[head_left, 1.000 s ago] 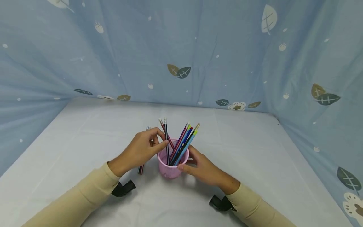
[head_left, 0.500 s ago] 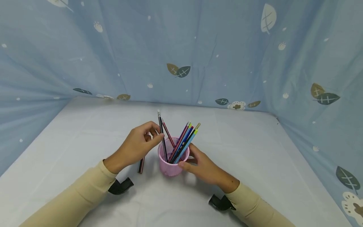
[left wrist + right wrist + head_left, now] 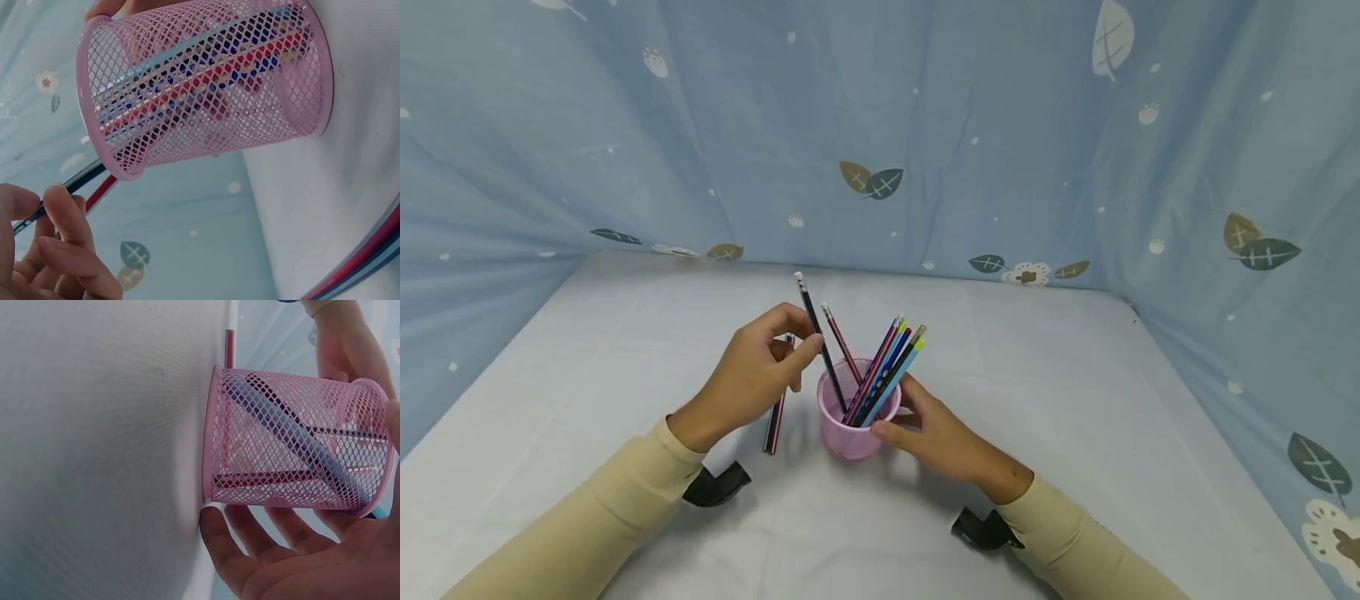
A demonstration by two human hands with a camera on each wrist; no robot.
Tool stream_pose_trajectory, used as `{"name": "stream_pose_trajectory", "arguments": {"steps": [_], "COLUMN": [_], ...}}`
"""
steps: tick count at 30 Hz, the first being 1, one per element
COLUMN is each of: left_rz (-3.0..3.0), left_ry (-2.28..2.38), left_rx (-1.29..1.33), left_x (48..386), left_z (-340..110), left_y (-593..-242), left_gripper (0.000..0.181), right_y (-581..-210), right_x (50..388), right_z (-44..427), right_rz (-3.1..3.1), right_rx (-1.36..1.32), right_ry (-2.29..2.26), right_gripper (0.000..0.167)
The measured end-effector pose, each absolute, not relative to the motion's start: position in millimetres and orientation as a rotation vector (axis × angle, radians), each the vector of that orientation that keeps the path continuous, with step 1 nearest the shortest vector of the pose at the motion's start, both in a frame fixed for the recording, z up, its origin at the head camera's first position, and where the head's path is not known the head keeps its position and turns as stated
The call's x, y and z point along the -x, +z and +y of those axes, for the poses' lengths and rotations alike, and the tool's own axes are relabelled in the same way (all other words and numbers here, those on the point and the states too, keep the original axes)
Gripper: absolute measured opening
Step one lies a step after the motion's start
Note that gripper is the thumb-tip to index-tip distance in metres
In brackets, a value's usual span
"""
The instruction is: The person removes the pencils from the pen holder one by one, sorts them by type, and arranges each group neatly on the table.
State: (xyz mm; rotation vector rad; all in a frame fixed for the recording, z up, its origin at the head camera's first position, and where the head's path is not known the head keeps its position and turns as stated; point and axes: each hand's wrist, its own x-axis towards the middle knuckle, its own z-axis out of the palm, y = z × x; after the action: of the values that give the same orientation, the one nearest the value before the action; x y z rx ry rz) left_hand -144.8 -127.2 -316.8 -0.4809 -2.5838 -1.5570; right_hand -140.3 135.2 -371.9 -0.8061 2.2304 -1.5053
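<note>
A pink mesh cup [image 3: 850,442] stands upright on the white cloth, holding several pencils [image 3: 883,379] that lean right and a red one [image 3: 842,342] leaning left. My left hand [image 3: 752,367] pinches a dark pencil [image 3: 814,315] with a white eraser end; its lower end is inside the cup. My right hand [image 3: 943,437] curls round the cup's right side. In the right wrist view the fingers of that hand [image 3: 300,550] lie along the mesh [image 3: 294,444]. The left wrist view shows the left fingertips on the dark pencil [image 3: 84,178] beyond the rim.
Left of the cup, more pencils [image 3: 775,421] lie on the white cloth [image 3: 850,542], partly under the left hand. A blue curtain with leaf prints [image 3: 970,125] hangs behind and at both sides. Black straps with mounts [image 3: 718,485] are at both wrists.
My left hand has moved up and to the left with the dark pencil, whose eraser end now leans further left and stands higher. The right hand keeps its hold on the cup.
</note>
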Motion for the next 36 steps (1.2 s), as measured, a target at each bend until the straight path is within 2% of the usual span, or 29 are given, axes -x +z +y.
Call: {"name": "stream_pose_trajectory", "arguments": {"steps": [29, 36], "left_rz": [-2.140, -2.226], "left_ry": [-1.896, -1.916], "left_rx": [0.506, 0.476], "left_x": [150.3, 153.4], "left_z": [-143.8, -147.9], "left_y": [-299.1, -300.6], "left_gripper": [0.021, 0.021], "right_y": [-375.1, -375.3], "right_x": [142.8, 143.7], "right_z": [137.2, 136.9], "right_rz": [2.230, 2.224], "right_rx": [0.807, 0.813], "right_ry": [-1.496, -1.494], "right_gripper": [0.078, 0.078]}}
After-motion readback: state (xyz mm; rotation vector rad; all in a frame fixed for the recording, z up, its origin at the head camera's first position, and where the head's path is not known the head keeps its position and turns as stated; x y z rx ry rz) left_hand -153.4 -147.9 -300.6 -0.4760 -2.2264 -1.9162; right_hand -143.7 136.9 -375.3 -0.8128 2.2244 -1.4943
